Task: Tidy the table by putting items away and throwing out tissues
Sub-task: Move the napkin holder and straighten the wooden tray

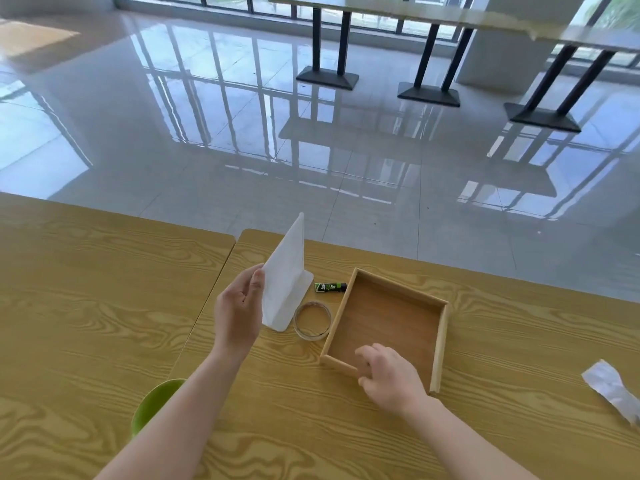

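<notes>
From the head view, we see our left hand (239, 315) pinching a white tissue (285, 282) by its edge; one half stands up and the other half lies flat on the wooden table (104, 289); our right hand (388, 374) curls over the near wall of the wooden tray (440, 341), holding it; the tray has nothing in it; a ring of clear tape (312, 320) lies just beside the tray, and a small black and green tube (330, 287) lies near its far corner; a crumpled tissue (611, 388) sits well apart at the right; a green bowl (154, 405) peeks out under our left arm; we think the tidying has barely begun; nothing is put away yet, and both tissues are left to throw out.
</notes>
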Tool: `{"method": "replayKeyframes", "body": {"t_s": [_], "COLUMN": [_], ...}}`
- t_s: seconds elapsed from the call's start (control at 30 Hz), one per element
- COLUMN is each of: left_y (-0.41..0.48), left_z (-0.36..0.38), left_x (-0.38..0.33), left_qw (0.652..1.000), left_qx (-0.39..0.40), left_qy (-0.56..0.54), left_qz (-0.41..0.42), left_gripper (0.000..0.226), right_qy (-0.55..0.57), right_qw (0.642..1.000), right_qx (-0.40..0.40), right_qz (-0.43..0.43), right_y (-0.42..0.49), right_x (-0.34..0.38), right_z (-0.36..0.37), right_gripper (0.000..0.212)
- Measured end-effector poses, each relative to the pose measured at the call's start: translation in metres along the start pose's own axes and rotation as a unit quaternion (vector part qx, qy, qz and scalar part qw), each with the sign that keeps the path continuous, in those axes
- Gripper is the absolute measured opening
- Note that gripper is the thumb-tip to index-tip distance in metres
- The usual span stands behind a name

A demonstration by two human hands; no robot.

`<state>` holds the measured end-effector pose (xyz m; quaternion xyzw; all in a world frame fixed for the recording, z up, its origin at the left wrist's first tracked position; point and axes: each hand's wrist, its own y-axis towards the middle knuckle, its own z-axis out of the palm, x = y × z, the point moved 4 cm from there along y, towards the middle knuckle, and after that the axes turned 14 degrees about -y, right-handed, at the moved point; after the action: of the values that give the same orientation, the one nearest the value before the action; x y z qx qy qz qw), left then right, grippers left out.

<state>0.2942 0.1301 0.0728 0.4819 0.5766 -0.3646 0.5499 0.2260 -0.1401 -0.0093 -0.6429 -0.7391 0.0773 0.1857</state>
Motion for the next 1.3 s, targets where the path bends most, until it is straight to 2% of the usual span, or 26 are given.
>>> {"method": "replayKeyframes", "body": {"t_s": [0.07, 0.2, 0.33, 0.47, 0.53, 0.7, 0.83, 0.97, 1.2, 1.3], "left_y": [0.003, 0.003, -0.005, -0.008, -0.010, -0.007, 0.006, 0.023, 0.045, 0.054], "left_z": [0.002, 0.005, 0.008, 0.009, 0.010, 0.007, -0.002, -0.013, -0.030, -0.034], "left_x": [0.000, 0.003, 0.006, 0.006, 0.005, 0.000, 0.007, 0.010, 0.019, 0.022], "left_qw": [0.999, 0.997, 0.991, 0.987, 0.985, 0.987, 0.983, 0.979, 0.971, 0.967], "left_qx": [-0.005, -0.022, -0.056, -0.066, -0.064, -0.077, -0.116, -0.140, -0.179, -0.197], "left_qy": [-0.027, -0.064, -0.106, -0.132, -0.144, -0.140, -0.137, -0.145, -0.152, -0.157], "left_qz": [-0.022, -0.038, -0.056, -0.070, -0.071, -0.034, -0.036, -0.040, -0.035, -0.034], "left_gripper": [0.033, 0.030, 0.026, 0.023, 0.022, 0.021, 0.025, 0.028, 0.031, 0.030], "right_qy": [0.078, 0.221, 0.342, 0.309, 0.292, 0.350, 0.354, 0.363, 0.366, 0.373], "right_qw": [0.996, 0.970, 0.934, 0.948, 0.954, 0.934, 0.933, 0.929, 0.928, 0.925], "right_qx": [-0.027, -0.092, -0.101, -0.067, -0.051, -0.057, -0.055, -0.063, -0.062, -0.065], "right_qz": [0.023, 0.038, 0.016, 0.032, 0.039, 0.043, 0.035, 0.030, 0.029, 0.026], "right_y": [0.013, 0.067, 0.125, 0.166, 0.177, 0.197, 0.212, 0.225, 0.249, 0.257], "right_x": [0.007, 0.040, 0.091, 0.121, 0.127, 0.139, 0.159, 0.179, 0.207, 0.217], "right_z": [-0.030, -0.111, -0.169, -0.179, -0.172, -0.166, -0.168, -0.170, -0.175, -0.175], "right_gripper": [0.043, 0.038, 0.052, 0.066, 0.060, 0.031, 0.033, 0.018, 0.021, 0.015]}}
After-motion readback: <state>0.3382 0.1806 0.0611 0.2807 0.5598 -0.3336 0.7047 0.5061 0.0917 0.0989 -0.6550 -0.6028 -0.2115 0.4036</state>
